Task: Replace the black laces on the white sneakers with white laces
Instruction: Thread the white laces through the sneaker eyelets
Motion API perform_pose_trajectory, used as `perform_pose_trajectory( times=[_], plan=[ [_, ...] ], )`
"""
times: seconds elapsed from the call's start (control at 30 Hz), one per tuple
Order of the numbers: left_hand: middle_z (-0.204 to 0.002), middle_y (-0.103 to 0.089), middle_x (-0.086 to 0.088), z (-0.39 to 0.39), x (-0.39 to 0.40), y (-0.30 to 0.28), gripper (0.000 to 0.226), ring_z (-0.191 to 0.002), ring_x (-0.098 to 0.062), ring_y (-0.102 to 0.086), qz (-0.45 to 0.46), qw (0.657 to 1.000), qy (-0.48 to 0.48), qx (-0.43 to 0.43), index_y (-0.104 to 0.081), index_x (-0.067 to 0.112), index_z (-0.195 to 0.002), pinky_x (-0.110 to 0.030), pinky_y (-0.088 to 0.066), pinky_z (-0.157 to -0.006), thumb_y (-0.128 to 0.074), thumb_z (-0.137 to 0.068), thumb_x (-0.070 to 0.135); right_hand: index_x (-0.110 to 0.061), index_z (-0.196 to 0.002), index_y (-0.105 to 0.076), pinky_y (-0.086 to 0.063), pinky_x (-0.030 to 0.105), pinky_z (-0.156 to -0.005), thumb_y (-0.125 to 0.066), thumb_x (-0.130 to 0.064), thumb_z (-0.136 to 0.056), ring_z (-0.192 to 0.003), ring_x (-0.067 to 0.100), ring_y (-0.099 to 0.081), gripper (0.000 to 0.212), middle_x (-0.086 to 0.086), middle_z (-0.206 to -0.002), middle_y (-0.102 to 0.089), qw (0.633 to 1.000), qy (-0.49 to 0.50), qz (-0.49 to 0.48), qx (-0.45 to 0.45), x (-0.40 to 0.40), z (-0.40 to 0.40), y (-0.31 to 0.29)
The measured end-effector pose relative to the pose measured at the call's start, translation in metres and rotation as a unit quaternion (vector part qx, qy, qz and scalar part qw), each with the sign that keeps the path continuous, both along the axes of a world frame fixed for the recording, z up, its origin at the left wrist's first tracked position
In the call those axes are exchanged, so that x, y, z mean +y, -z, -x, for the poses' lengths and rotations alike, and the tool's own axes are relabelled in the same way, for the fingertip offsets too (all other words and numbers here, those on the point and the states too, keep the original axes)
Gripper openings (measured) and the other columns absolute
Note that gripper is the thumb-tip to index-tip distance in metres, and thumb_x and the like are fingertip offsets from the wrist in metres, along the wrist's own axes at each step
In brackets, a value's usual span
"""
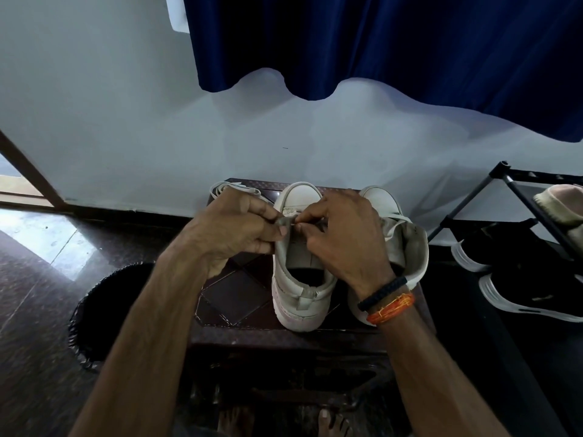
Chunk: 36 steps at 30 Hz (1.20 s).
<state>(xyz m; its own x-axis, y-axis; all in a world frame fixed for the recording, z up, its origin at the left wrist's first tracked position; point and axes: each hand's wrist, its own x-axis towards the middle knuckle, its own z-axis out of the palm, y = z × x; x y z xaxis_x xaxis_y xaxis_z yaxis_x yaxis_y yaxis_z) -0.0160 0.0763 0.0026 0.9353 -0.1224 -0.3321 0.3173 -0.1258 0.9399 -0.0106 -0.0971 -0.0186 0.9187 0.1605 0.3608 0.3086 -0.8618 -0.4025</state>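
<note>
Two white sneakers stand side by side on a dark brown stool (233, 294), toes toward the wall. My left hand (235, 230) pinches the left eyelet flap of the left sneaker (299, 279). My right hand (344, 238) pinches a thin white lace tip at the same spot, over the tongue. The right sneaker (407, 244) is partly hidden behind my right wrist. A bundle of white laces (235, 188) lies on the stool's far left corner. No black lace shows.
A dark round bin (104, 307) stands on the floor left of the stool. A black shoe rack (517, 234) with black-and-white shoes and a beige shoe is at the right. A blue curtain (378, 42) hangs on the white wall ahead. My bare feet show below.
</note>
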Motion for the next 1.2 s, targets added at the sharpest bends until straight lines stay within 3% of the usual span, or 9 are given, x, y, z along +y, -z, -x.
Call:
perform_pose_trajectory(
  times=[0.2, 0.4, 0.53, 0.6, 0.73, 0.87, 0.97, 1.1, 1.2],
  plan=[
    [-0.081, -0.074, -0.009, -0.001, 0.002, 0.002, 0.017, -0.072, -0.010, -0.073, -0.001, 0.999, 0.031, -0.016, -0.071, -0.008, -0.101, -0.020, -0.057, -0.063, -0.074, -0.084, -0.007, -0.023, -0.082, -0.080, -0.038, 0.028, -0.069, -0.074, -0.025, -0.076, -0.090, 0.020, -0.057, 0.009, -0.005, -0.079, -0.066, 0.999, 0.018, 0.041, -0.025, 0.006, 0.003, 0.002],
    [-0.081, -0.074, -0.007, -0.003, 0.002, 0.005, 0.016, -0.079, -0.014, -0.074, -0.021, 0.998, 0.051, -0.035, -0.072, -0.002, -0.100, -0.025, -0.060, -0.070, -0.077, -0.086, 0.006, -0.019, -0.081, -0.080, -0.044, 0.032, -0.068, -0.069, -0.022, -0.076, -0.086, 0.022, -0.056, 0.012, -0.001, -0.074, -0.069, 0.999, 0.004, 0.039, -0.022, 0.005, 0.004, 0.003],
    [-0.098, -0.077, -0.010, -0.004, 0.000, 0.007, 0.024, -0.086, -0.012, -0.075, -0.011, 0.998, 0.051, -0.040, -0.072, 0.002, -0.104, -0.023, -0.059, -0.069, -0.060, -0.101, 0.023, -0.026, -0.088, -0.082, -0.051, 0.031, -0.075, -0.077, -0.015, -0.078, -0.089, 0.015, -0.065, 0.016, -0.008, -0.080, -0.076, 1.000, 0.007, -0.026, 0.010, 0.003, 0.005, -0.005],
    [-0.093, -0.073, -0.013, -0.004, -0.002, 0.010, 0.020, -0.081, -0.010, -0.072, -0.033, 0.997, 0.041, -0.055, -0.072, 0.002, -0.099, -0.022, -0.058, -0.067, -0.057, -0.103, 0.014, -0.027, -0.085, -0.079, -0.056, 0.033, -0.080, -0.080, -0.013, -0.076, -0.084, 0.006, -0.069, 0.016, -0.013, -0.078, -0.075, 0.997, 0.010, -0.071, 0.029, 0.003, 0.004, -0.008],
    [-0.085, -0.073, -0.018, -0.006, -0.004, 0.018, 0.019, -0.076, -0.022, -0.073, -0.107, 0.989, 0.022, -0.098, -0.072, 0.005, -0.087, -0.030, -0.061, -0.066, -0.060, -0.094, -0.008, -0.027, -0.083, -0.068, -0.054, 0.029, -0.073, -0.078, -0.006, -0.074, -0.078, 0.003, -0.068, 0.025, -0.011, -0.076, -0.072, 0.996, 0.019, -0.081, 0.026, 0.007, 0.005, -0.009],
    [-0.070, -0.073, -0.009, -0.005, -0.012, 0.018, 0.021, -0.066, -0.021, -0.073, -0.178, 0.978, -0.007, -0.112, -0.070, 0.012, -0.077, -0.039, -0.063, -0.066, -0.060, -0.085, -0.004, -0.027, -0.092, -0.070, -0.057, 0.035, -0.077, -0.075, -0.010, -0.074, -0.086, 0.010, -0.069, 0.025, -0.011, -0.082, -0.073, 0.996, -0.004, -0.079, 0.037, 0.005, 0.003, -0.005],
    [-0.063, -0.071, -0.002, -0.006, -0.015, 0.016, 0.018, -0.064, -0.022, -0.072, -0.211, 0.970, -0.047, -0.116, -0.068, 0.010, -0.071, -0.045, -0.063, -0.068, -0.055, -0.081, 0.002, -0.026, -0.104, -0.072, -0.057, 0.040, -0.080, -0.074, -0.009, -0.072, -0.093, 0.016, -0.068, 0.036, -0.008, -0.090, -0.074, 0.999, -0.010, -0.043, 0.025, 0.003, 0.002, -0.002],
    [-0.054, -0.066, 0.010, -0.005, -0.014, 0.011, 0.027, -0.055, -0.012, -0.070, -0.163, 0.980, -0.068, -0.093, -0.062, 0.008, -0.067, -0.029, -0.054, -0.056, -0.047, -0.087, -0.003, -0.021, -0.111, -0.072, -0.052, 0.035, -0.080, -0.077, -0.008, -0.069, -0.097, 0.019, -0.062, 0.044, -0.004, -0.102, -0.069, 0.999, 0.017, -0.023, -0.015, -0.005, 0.002, 0.000],
    [-0.060, -0.069, 0.001, -0.006, -0.011, 0.011, 0.029, -0.062, -0.020, -0.072, -0.109, 0.988, -0.075, -0.080, -0.060, 0.009, -0.068, -0.037, -0.061, -0.066, -0.044, -0.088, -0.006, -0.024, -0.106, -0.067, -0.036, 0.027, -0.079, -0.082, -0.022, -0.067, -0.102, 0.022, -0.054, 0.041, -0.004, -0.105, -0.062, 0.998, 0.044, 0.025, -0.046, -0.011, 0.000, 0.000]
  ],
)
